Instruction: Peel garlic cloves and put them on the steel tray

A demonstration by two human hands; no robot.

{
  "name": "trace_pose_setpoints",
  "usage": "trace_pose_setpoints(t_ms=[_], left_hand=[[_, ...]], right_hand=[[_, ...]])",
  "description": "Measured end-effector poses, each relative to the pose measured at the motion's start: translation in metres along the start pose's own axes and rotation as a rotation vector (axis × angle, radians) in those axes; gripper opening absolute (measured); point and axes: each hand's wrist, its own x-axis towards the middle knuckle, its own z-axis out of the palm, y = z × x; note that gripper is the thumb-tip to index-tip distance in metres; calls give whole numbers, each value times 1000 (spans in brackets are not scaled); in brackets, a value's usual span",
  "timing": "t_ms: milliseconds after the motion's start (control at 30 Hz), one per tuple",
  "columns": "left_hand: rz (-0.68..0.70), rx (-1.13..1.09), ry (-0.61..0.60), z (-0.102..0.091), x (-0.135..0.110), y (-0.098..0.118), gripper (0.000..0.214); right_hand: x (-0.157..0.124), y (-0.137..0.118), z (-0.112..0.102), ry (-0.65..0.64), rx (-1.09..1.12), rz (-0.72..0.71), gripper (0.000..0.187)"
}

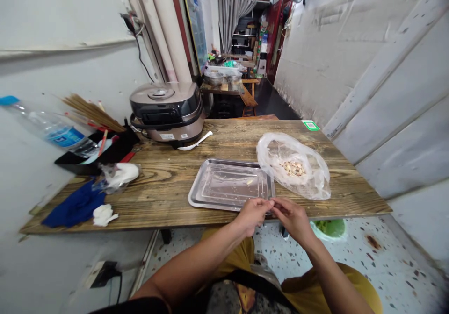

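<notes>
My left hand and my right hand meet at the near edge of the wooden table. Their fingertips are pinched together on something small that I cannot make out. Just beyond them lies a shallow steel tray with a few scraps in it. To the tray's right sits a clear plastic bag holding a small heap of pale pieces.
A rice cooker and a white spoon stand at the back. At the left are a black holder with skewers, a plastic bottle, a blue cloth and white wads. A green bin sits on the floor under the table's right end.
</notes>
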Motion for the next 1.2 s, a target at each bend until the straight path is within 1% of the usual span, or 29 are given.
trace_pose_setpoints(t_ms=[67,100,167,233,300,367,433,467,500,533,567,633,700,767,833,900,967,1100,1200], left_hand=[[-44,-141,-25,2,4,3,45],[-33,-219,-15,4,7,5,46],[50,-336,11,9,13,12,48],[151,-385,1,13,17,21,48],[212,-399,-33,15,17,29,45],[196,-429,-91,14,15,33,43],[101,-480,-162,11,13,31,44],[44,-491,-183,9,12,28,46],[-2,-481,-182,7,11,25,48],[-21,-448,-153,5,10,21,49],[-9,-394,-103,3,9,18,49],[67,-268,8,0,6,13,48],[146,-154,88,-2,2,11,46],[189,-64,139,-2,-1,10,43],[251,-6,188,-2,-3,9,38],[311,16,210,-1,-3,7,32],[337,39,208,-2,-2,3,28],[333,108,219,-4,0,-2,24],[346,217,237,-5,0,-2,21]], right_hand=[[7,1,5,28,79,41,23],[13,1,8,68,113,51,24],[26,-1,15,181,184,59,28],[38,-7,18,276,226,67,32],[46,-15,17,294,195,62,32],[47,-21,14,219,157,21,28],[43,-23,10,136,142,-42,25],[40,-22,9,116,128,-69,24],[37,-20,8,118,102,-88,24],[34,-16,7,131,62,-93,24],[31,-13,6,141,9,-94,25],[27,-7,3,111,-116,-113,29],[24,-3,-1,55,-253,-193,31],[23,-2,-5,11,-373,-295,29],[22,-2,-8,-31,-462,-363,29],[21,-3,-10,-84,-522,-401,30],[19,-3,-11,-114,-551,-423,30],[16,-3,-11,-144,-612,-417,30],[16,-7,-12,-199,-684,-415,30]])
